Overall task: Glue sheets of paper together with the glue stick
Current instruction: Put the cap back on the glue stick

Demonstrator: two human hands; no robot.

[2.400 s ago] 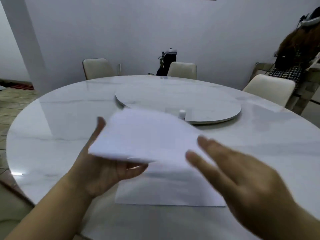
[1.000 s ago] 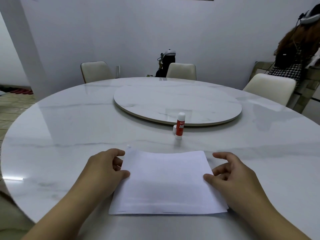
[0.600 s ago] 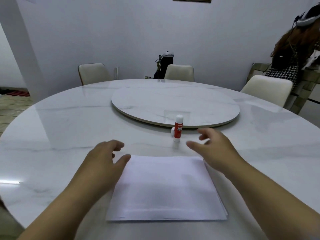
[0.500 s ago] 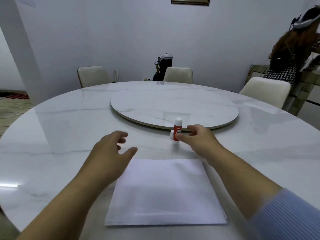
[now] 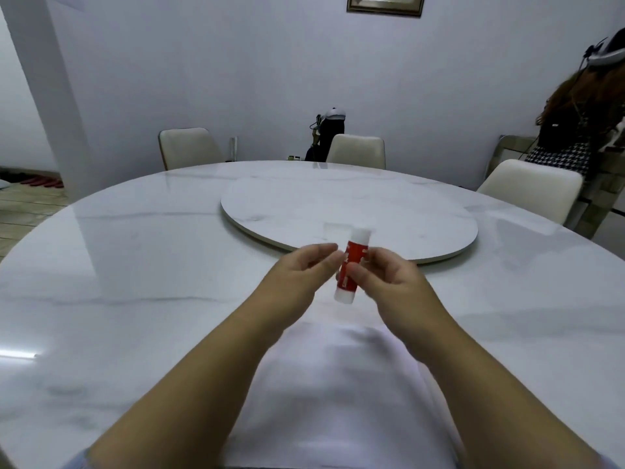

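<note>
A red glue stick (image 5: 351, 265) with a white cap and white base is held tilted above the table, in front of the turntable's near rim. My right hand (image 5: 389, 282) grips its red body between thumb and fingers. My left hand (image 5: 299, 275) is beside it on the left, its fingertips touching or nearly touching the stick; I cannot tell if it grips. The stack of white paper sheets (image 5: 338, 401) lies flat on the table under my forearms, partly hidden by them.
The round white marble table (image 5: 135, 282) has a raised turntable (image 5: 372, 211) at its middle. Three cream chairs (image 5: 187, 147) stand around the far side. A person (image 5: 581, 106) with a headset stands at the right edge of the room.
My right hand has picked the glue stick up off the table and brought it nearer. My left hand has moved from the paper's corner to the stick.
</note>
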